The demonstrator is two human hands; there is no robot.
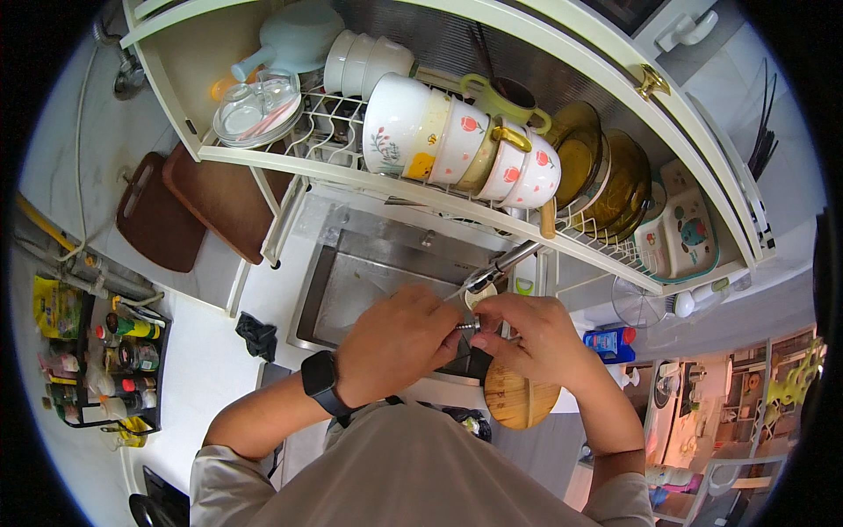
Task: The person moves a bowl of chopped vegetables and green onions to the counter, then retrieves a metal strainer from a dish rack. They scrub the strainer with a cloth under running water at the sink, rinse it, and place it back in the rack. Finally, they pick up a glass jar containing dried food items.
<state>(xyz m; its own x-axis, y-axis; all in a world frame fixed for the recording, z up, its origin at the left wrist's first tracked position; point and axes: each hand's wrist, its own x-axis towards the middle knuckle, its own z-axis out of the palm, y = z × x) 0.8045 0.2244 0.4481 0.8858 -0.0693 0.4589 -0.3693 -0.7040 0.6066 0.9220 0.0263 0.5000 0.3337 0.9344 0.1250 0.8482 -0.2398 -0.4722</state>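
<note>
My left hand (398,342), with a black watch on its wrist, is curled over the near part of the stainless steel sink (308,290). Its fingertips close on one end of a small metal part with a ribbed shaft (466,326). From the other side, the thumb and fingers of my right hand (530,336) pinch that part's wider, round end. My fingers hide much of it, so its exact kind cannot be told. Just beyond both hands is the metal faucet (504,263). A round wooden lid (523,395) lies below my right hand.
Overhead, an open cabinet rack (421,191) holds bowls (408,125), amber glass plates (612,184) and a green pot (504,99). Brown cutting boards (164,217) lean at left, near a black cloth (257,336) and a bottle rack (122,369). A blue bottle (609,344) stands right.
</note>
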